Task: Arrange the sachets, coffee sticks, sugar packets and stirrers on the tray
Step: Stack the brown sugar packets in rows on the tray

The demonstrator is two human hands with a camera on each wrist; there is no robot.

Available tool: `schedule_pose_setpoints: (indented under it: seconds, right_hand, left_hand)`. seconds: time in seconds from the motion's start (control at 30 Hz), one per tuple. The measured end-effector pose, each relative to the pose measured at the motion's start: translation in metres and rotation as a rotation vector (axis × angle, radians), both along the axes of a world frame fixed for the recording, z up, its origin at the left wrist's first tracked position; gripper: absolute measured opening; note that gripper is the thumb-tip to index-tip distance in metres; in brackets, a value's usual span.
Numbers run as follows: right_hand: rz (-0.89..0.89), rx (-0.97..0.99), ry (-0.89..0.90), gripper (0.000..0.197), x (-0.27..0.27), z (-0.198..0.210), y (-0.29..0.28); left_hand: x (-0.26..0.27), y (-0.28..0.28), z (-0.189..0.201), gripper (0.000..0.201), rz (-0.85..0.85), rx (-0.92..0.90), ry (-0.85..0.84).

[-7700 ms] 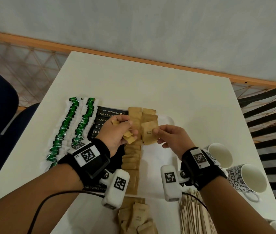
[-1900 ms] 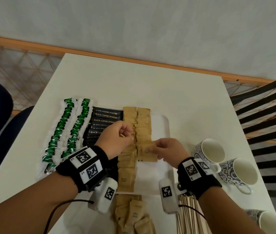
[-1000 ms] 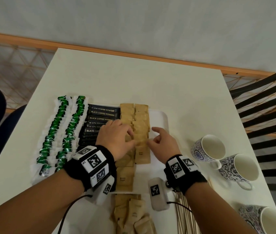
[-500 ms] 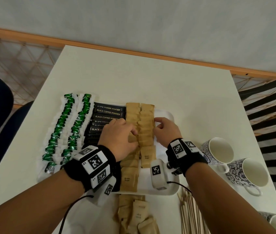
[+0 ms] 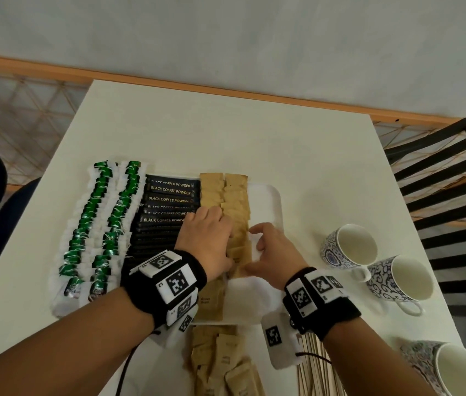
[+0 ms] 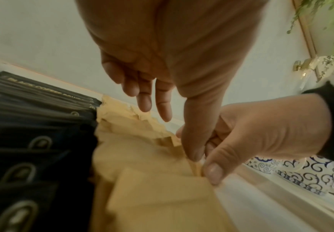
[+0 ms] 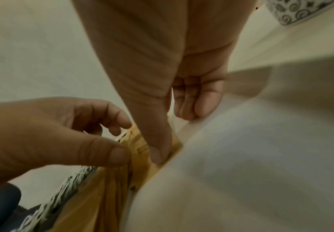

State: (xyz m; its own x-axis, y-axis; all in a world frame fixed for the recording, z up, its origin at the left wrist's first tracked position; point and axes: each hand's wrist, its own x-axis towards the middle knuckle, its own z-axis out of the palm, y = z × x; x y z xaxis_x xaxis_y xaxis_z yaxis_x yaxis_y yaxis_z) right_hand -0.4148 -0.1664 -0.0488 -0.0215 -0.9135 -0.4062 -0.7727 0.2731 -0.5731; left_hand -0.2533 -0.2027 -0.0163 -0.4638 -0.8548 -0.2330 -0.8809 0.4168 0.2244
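**Second sugar column squared up**

Both hands, spread wider a moment ago, now closed in on the brown paper sugar packets (image 5: pixel 236 212) on the white plastic tray (image 5: pixel 269 201): left hand (image 5: pixel 207 238) pressing flat, right hand (image 5: pixel 271 252) nudging the column's edge with its thumb. Loose packets (image 5: pixel 223 364) and wooden stirrers (image 5: pixel 316 375) waiting off-tray. Patterned mugs (image 5: pixel 349 247) crowding the right.

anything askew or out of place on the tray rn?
Mostly neat. The second column of brown sugar packets stops partway down the tray, where the left hand and right hand press it straight. A loose pile of sugar packets and the stirrers lie off the tray, near edge.
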Motion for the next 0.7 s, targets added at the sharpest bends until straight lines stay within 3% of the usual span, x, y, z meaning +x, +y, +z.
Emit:
schedule_pose_setpoints:
  seconds: [0.1,0.33,0.47,0.6,0.7]
  right_hand:
    - [-0.05,-0.017,-0.023,0.069,0.003,-0.002,-0.003]
    - [-0.094,-0.034,-0.07,0.071,0.004,0.002,-0.002]
    - [-0.197,-0.097,-0.144,0.052,0.005,0.013,0.026]
    - [0.015,-0.159,-0.054,0.021,0.01,0.024,0.071]
    - [0.228,-0.101,0.015,0.015,0.019,0.029,0.112]
  left_hand:
    - [0.005,-0.001,0.003,0.042,0.026,0.003,0.078]
    - [0.056,0.012,0.007,0.011,0.069,-0.071,0.222]
    - [0.069,0.038,0.007,0.008,-0.021,0.019,0.292]
    - [0.071,0.079,0.013,0.015,-0.173,0.172,0.278]
    - [0.072,0.114,0.011,0.021,-0.257,0.25,0.175]
